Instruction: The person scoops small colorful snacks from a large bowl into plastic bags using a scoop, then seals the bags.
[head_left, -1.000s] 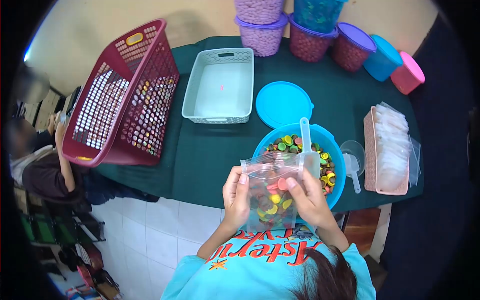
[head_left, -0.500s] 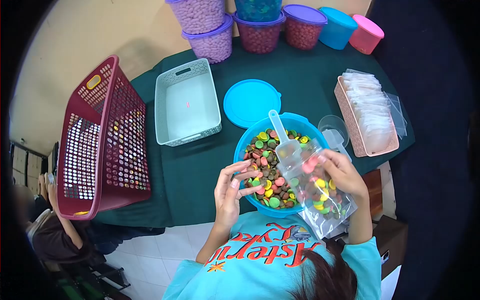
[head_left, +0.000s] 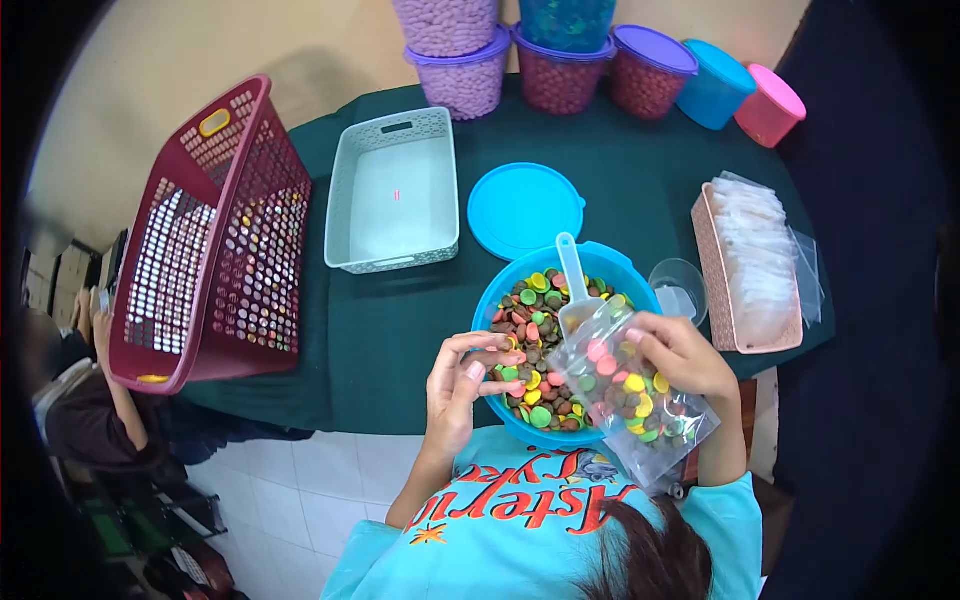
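Observation:
My right hand [head_left: 685,355] pinches a clear plastic bag [head_left: 640,405] near its upper end. Brown, pink, yellow and green candy discs lie inside the bag, which hangs tilted over the right side of a blue tub [head_left: 488,300]. The same kind of candies [head_left: 540,345] fill much of the tub. A translucent scoop [head_left: 572,268] stands in them with its handle up, its lower part partly behind the bag. My left hand [head_left: 455,390] hovers at the tub's left rim, fingers apart and bent over the candies, with nothing visible in its grasp.
Beyond the tub lies its blue lid [head_left: 525,210]. A grey-green basket [head_left: 392,215] and a tall maroon basket [head_left: 225,260] stand left. At right are a round clear container [head_left: 690,275] and a pink basket of plastic bags [head_left: 755,265]. Lidded tubs [head_left: 560,80] line the wall. Another person [head_left: 95,410] is far left.
The view has shifted, so the table items appear moved. The bag's upper end now overlaps the scoop's lower part more. My left hand stays over the tub, its fingers slightly closer together.

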